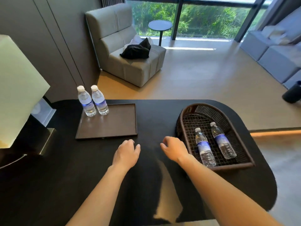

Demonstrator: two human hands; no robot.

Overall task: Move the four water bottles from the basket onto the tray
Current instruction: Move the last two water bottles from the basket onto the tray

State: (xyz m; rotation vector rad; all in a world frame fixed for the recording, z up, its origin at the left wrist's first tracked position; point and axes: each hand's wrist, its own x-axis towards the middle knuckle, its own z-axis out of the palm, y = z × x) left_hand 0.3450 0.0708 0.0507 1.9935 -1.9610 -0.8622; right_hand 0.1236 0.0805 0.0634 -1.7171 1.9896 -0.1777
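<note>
Both hands are empty, each grip loosely curled: the left hand (126,152) and right hand (175,150) hover over the tabletop (154,118) near its front middle. Two water bottles (92,101) stand upright in the far left corner of the tray (114,128); two more bottles (215,144) lie in the basket (184,118) by the right edge.

Daylit, wide-angle view.
Bright light from the window (211,18) glares on the floor (195,75); edges bow (lamp (17,88) overexposed), and the dark table (154,115) shows soft reflections.
</note>
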